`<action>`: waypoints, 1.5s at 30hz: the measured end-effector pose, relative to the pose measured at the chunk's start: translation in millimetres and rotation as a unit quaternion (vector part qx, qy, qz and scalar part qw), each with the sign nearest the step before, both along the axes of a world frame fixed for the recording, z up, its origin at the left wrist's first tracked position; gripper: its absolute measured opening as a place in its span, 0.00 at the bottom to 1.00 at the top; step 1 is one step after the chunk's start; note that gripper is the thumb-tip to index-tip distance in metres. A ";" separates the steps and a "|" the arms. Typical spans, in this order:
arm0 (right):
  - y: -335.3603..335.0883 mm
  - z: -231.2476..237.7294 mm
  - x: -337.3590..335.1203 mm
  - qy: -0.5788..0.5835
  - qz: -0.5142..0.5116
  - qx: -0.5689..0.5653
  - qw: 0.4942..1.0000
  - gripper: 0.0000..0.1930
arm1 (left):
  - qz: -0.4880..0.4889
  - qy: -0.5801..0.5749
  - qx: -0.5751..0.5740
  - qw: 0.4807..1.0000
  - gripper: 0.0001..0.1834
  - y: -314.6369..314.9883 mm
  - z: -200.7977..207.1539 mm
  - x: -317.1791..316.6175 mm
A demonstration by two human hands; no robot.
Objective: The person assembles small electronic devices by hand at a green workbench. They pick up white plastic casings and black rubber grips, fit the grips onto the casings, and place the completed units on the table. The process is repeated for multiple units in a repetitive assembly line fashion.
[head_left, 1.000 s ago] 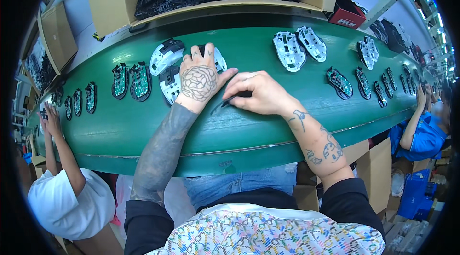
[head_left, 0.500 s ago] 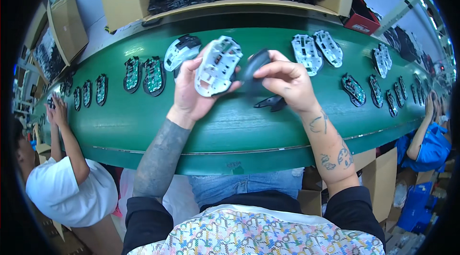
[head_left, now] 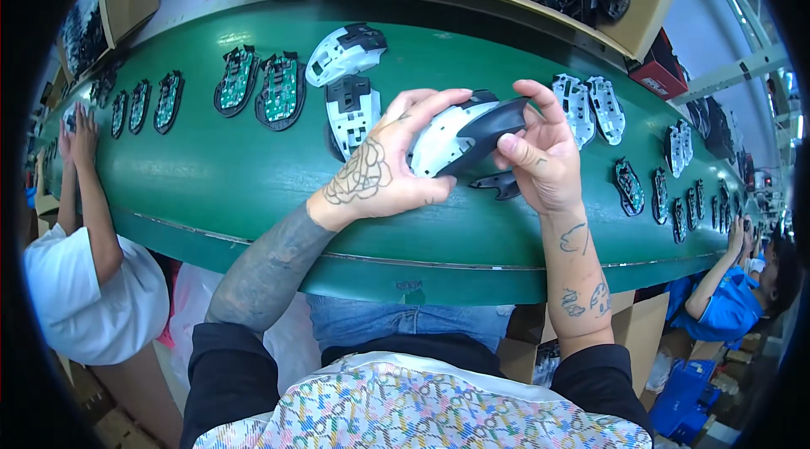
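Observation:
My left hand (head_left: pixel 371 169) is wrapped round a white computer mouse shell (head_left: pixel 438 146), thumb below and fingers over the top. A glossy black curved side panel (head_left: pixel 492 130) lies against the shell's right side, pinched between the thumb and fingers of my right hand (head_left: pixel 547 154). Whether the panel is seated cannot be seen. Under my hands, a small black curved part (head_left: pixel 499 186) rests on the green conveyor belt (head_left: pixel 405 234). Two white-and-black mouse shells, an upper (head_left: pixel 344 56) and a lower one (head_left: pixel 349 111), lie just beyond my left hand.
Mouse bases with green circuit boards (head_left: pixel 281 91) stand in rows on both sides. White shell parts (head_left: pixel 604 110) lie at right. A cardboard box (head_left: pixel 506 6) of black parts borders the far edge. People work at left (head_left: pixel 89 289) and right (head_left: pixel 717 301).
My left hand has turned the white shell over, showing its smooth outer side. The black panel, apart from it before, now meets its right side. The view has shifted somewhat.

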State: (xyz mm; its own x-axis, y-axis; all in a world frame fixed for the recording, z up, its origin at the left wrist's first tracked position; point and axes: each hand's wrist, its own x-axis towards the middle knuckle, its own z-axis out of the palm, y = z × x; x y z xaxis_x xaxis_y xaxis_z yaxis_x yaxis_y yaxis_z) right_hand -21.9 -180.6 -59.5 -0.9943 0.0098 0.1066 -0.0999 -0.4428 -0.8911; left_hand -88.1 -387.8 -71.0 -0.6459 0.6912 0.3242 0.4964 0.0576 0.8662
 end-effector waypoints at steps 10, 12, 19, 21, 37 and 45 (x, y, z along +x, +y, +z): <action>-2.2 -6.4 -1.8 0.054 0.020 0.053 0.997 0.29 | 0.035 0.043 -0.023 0.998 0.47 -5.5 0.9 3.5; -3.9 -5.4 -2.4 0.046 0.014 0.055 0.997 0.29 | 0.040 0.024 -0.020 0.999 0.46 -5.5 3.4 5.3; -3.7 -5.8 -4.1 0.052 0.009 0.106 0.993 0.29 | 0.028 0.028 -0.018 0.999 0.47 -11.5 1.4 2.5; -4.5 -3.8 -4.9 0.060 0.000 0.119 0.991 0.28 | 0.034 0.044 -0.027 0.998 0.48 -13.8 2.2 2.2; -5.5 2.6 -9.8 0.098 -0.015 0.121 0.988 0.34 | 0.051 0.076 0.117 0.989 0.51 -15.3 -10.6 2.7; 9.1 8.0 -8.8 0.059 0.126 0.111 0.984 0.43 | -0.060 0.016 0.069 0.996 0.56 -28.1 -1.0 0.9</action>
